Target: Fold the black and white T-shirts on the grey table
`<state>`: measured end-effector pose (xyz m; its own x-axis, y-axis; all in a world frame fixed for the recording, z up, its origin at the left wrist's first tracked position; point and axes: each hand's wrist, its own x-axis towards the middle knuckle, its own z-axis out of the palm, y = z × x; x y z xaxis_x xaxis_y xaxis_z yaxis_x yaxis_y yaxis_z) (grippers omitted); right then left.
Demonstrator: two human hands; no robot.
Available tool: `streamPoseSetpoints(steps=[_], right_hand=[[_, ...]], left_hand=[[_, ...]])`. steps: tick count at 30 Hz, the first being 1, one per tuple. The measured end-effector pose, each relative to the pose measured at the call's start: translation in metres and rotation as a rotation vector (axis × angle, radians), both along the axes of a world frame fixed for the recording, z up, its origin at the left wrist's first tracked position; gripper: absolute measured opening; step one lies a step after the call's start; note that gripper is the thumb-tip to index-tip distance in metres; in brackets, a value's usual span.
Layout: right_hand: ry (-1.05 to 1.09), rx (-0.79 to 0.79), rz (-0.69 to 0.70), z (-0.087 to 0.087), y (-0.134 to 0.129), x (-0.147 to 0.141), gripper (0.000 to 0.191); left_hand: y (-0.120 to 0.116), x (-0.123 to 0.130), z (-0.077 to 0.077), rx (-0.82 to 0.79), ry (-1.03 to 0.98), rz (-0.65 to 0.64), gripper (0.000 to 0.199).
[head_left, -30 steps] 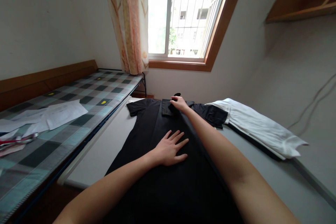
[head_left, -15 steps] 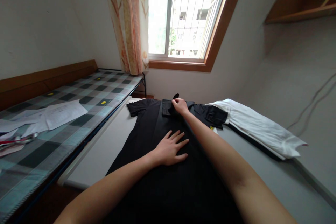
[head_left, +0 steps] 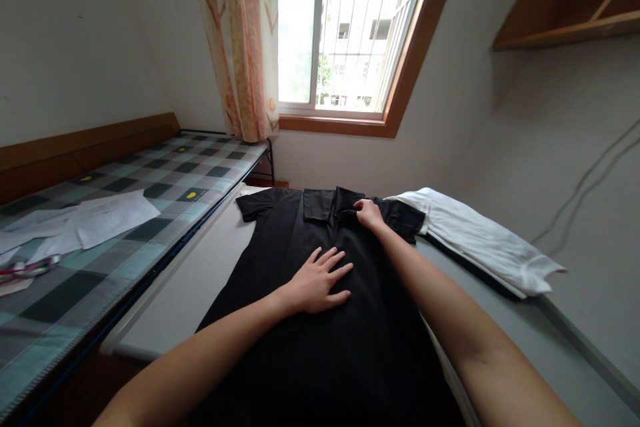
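A black short-sleeved shirt lies spread out on a light table, its collar at the far end and a sleeve out to each side. On the middle of the shirt my left hand rests flat, fingers spread. My right hand is at the right half of the collar, thumb and fingers closed on its edge. The lower part of the shirt runs toward me between my forearms.
White folded clothing lies along the right side of the table, with something black under it. To the left stands a bed with a checked cover, holding papers. A curtain hangs by the window.
My right hand has moved to the right along the collar, and the collar's right flap now lies flatter and in view. My left hand stays spread on the shirt. The view has shifted slightly.
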<state>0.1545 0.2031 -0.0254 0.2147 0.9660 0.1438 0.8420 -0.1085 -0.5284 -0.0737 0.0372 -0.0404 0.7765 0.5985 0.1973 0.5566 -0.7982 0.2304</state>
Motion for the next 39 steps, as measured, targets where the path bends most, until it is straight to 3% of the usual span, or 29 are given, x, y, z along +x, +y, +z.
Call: streamPoseSetpoints(steps=[7,12,14,17,20,22,26,29,32,36,39], right_hand=[[-0.079,0.009,0.21,0.001,-0.003,0.004,0.047],[-0.128,0.082,0.031,0.006,-0.002,0.013,0.03],[-0.112,0.166,0.027,0.009,-0.002,0.011,0.033],[-0.187,0.239,0.298,0.004,-0.01,-0.001,0.042],[-0.341,0.114,0.599,-0.008,-0.025,-0.011,0.042],[-0.389,0.013,0.648,-0.015,-0.034,-0.013,0.045],[-0.35,0.003,0.555,-0.016,-0.042,-0.008,0.05],[-0.297,0.08,0.316,-0.01,-0.043,0.0,0.049],[-0.224,0.007,0.132,-0.001,-0.045,0.007,0.037],[-0.141,-0.159,0.109,0.011,-0.055,0.01,0.03],[-0.075,-0.26,0.113,0.021,-0.067,0.007,0.046]], left_hand=[[0.0,0.0,0.001,-0.006,0.002,-0.005,0.066],[-0.001,0.0,0.002,0.001,-0.005,-0.013,0.065],[-0.001,-0.001,0.002,-0.001,-0.004,-0.013,0.065],[-0.001,-0.001,0.003,-0.012,0.007,-0.006,0.066],[-0.001,-0.001,0.003,-0.019,0.023,-0.002,0.067],[-0.001,-0.001,0.003,-0.02,0.027,-0.002,0.067],[-0.002,-0.001,0.004,-0.013,0.024,-0.004,0.066],[-0.003,-0.001,0.005,0.0,0.016,-0.011,0.064],[-0.005,0.001,0.009,0.019,0.004,-0.059,0.06],[-0.017,0.008,0.02,0.014,0.013,-0.234,0.053],[-0.034,0.017,0.028,-0.003,0.052,-0.374,0.055]])
